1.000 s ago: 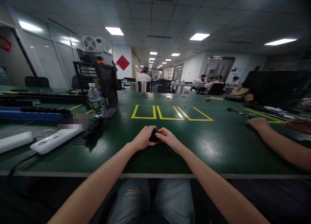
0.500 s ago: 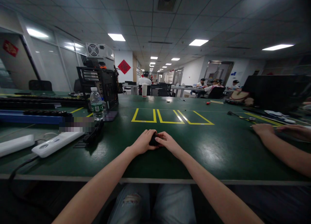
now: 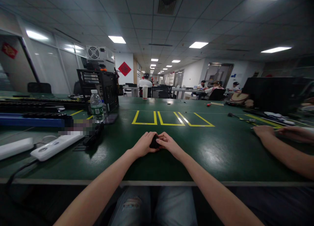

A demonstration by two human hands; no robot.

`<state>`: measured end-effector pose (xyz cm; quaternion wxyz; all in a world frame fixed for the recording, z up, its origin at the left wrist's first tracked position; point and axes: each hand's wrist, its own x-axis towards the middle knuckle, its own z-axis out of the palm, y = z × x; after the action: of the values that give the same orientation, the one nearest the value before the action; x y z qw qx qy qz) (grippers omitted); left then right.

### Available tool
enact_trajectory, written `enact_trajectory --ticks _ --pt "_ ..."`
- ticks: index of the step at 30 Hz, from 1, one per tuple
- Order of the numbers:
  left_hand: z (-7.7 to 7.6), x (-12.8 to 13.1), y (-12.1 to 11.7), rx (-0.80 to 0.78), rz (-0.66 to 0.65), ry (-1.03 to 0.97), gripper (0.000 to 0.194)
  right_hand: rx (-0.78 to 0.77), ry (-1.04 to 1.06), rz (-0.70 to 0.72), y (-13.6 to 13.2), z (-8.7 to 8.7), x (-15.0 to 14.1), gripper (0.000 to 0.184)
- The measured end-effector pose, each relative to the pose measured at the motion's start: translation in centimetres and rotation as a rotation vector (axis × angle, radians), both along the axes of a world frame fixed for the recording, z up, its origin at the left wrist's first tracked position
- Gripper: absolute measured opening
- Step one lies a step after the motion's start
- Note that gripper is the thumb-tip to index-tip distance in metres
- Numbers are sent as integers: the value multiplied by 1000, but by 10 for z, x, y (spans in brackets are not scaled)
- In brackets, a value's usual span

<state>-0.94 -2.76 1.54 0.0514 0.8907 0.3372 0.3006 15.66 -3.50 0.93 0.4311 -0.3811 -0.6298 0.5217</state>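
L hand [image 3: 144,145] & R hand [image 3: 169,145] both grip a sm. black item [image 3: 154,142] (shape mostly hidden), nr. yellow tape [image 3: 171,124] on green table [image 3: 208,164].

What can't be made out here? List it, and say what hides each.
All in the head view:
- Black object: mostly covered by the left hand and right hand; its kind is unclear.
- Power strip: far end hidden by a pixelated patch.
- Co-worker's arm: cut off by the right edge.
- Red thing: too small to identify.
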Motion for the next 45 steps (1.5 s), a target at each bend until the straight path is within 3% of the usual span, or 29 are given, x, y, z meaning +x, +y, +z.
enact_trajectory --ticks 5,13,20,27,33,45 --pt "-1 -1 1 3 5 2 58 0 -15 -6 2 -4 2 29" --pt "-1 -1 0 1 2 -4 59 37 -3 29 -6 5 4 29" --pt "0 0 -1 -8 3 -17 58 -3 -36 -41 2 -5 1 33" --pt "0 0 -1 -7 4 -14 55 24 -1 23 -4 1 2 35" --pt "0 0 -1 -4 -2 -15 56 13 2 -9 -3 0 0 26" --pt "2 -1 -3 -23 7 -17 56 32 -2 18 -5 2 3 34"
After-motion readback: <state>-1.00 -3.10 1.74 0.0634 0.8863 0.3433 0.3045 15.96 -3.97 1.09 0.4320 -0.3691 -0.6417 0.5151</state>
